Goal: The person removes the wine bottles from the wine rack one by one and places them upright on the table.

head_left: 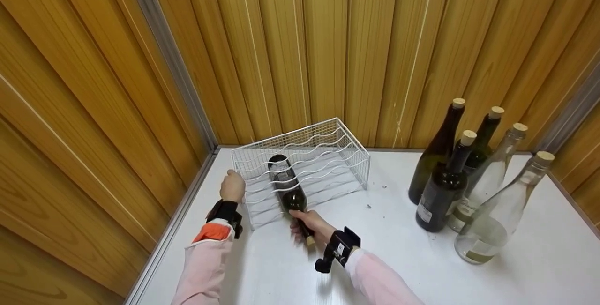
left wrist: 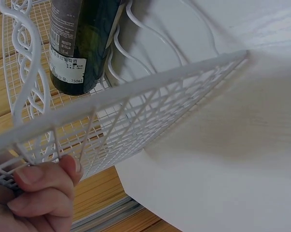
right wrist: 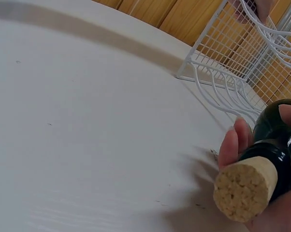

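A white wire wine rack with wavy bars stands on the white table near the back wall. My left hand grips its left mesh side; in the left wrist view the fingers curl through the wires. A dark green wine bottle lies slanted among the wavy bars, its base toward the back and its neck toward me. My right hand holds this bottle around the neck. The cork points out past the hand in the right wrist view. A label shows near the bottle's base.
Several corked bottles stand upright on the right of the table, among them a tall dark bottle, a shorter dark bottle and a clear bottle in front. Wood-patterned walls enclose the white table at the back and sides.
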### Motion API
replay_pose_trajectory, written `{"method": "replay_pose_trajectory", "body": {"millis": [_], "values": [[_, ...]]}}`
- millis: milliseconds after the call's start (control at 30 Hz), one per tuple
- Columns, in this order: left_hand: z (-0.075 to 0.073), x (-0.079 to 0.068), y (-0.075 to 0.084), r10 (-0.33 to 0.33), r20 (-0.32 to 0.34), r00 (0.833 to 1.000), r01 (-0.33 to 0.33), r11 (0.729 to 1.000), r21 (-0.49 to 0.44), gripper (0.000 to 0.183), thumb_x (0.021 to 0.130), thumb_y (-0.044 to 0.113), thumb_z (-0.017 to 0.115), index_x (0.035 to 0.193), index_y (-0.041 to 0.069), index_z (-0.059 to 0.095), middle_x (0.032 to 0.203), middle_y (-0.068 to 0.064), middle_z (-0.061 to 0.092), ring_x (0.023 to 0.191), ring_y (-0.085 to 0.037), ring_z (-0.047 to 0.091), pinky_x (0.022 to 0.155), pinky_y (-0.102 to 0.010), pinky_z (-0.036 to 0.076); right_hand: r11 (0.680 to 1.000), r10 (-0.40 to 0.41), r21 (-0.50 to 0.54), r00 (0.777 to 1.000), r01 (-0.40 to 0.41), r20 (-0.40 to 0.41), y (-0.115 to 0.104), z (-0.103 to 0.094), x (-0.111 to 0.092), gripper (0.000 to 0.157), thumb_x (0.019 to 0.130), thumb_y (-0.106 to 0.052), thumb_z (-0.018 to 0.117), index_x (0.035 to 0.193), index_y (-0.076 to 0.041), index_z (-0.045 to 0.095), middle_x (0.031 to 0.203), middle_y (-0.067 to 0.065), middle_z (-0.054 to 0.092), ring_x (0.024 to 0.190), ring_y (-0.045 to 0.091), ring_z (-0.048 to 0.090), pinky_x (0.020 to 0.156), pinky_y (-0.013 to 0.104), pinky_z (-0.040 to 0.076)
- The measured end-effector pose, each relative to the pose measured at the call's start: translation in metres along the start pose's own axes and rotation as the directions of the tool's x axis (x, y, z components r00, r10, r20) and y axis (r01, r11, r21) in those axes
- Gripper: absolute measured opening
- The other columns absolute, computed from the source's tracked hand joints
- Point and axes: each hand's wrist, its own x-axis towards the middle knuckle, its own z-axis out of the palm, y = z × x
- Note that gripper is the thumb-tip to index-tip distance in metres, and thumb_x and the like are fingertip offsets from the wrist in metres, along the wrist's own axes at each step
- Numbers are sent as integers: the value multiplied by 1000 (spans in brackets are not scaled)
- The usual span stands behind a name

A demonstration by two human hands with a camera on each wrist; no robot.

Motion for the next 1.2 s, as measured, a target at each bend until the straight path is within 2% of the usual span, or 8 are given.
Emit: {"method": "replay_pose_trajectory", "body": {"millis": [167, 267, 533, 867, 1200], "values": [[2, 0, 0, 20, -2, 1000, -20, 1000, 15, 19, 88, -1, 33, 98, -12, 45, 85, -31, 58, 77, -44, 58, 62, -52, 46, 999, 21, 33, 1000, -21, 16, 1, -1, -2, 23, 86, -18, 57, 75, 1, 50, 56, 2, 47, 42, 8, 42, 39, 19, 37], [2, 0, 0, 24, -5, 1000, -24, 999, 21, 19, 88, -1, 34, 97, -13, 45, 84, -31, 58, 77, -44, 58, 62, -52, 47, 1000, 12, 22, 1000, -12, 4, 2, -1, -5, 21, 84, -15, 57, 70, -3, 47, 54, 1, 44, 41, 7, 40, 37, 18, 35], [2, 0, 3, 5, 17, 1000, -5, 1000, 7, 19, 89, 0, 32, 98, -12, 45, 87, -31, 58, 79, -44, 58, 63, -51, 46, 999, 23, -32, 999, -25, -38, 0, -6, -15, 16, 77, -7, 50, 63, -5, 42, 49, -1, 38, 37, 6, 35, 33, 17, 30], [3, 0, 2, -13, 36, 999, 13, 1000, 13, 21, 89, 0, 31, 100, -13, 44, 89, -31, 57, 81, -43, 57, 65, -51, 46, 995, 48, -85, 998, -50, -27, -7, -17, -25, 17, 78, -5, 48, 63, -8, 41, 49, -3, 37, 37, 6, 34, 34, 16, 30], [-1, -1, 1, -7, 48, 999, 6, 1000, 11, 21, 90, 0, 31, 101, -13, 44, 89, -31, 57, 81, -44, 57, 64, -51, 46, 970, 29, -241, 999, -21, 29, -17, -39, -40, 21, 81, -6, 49, 61, -9, 45, 51, -2, 41, 38, 5, 36, 35, 16, 31]]}}
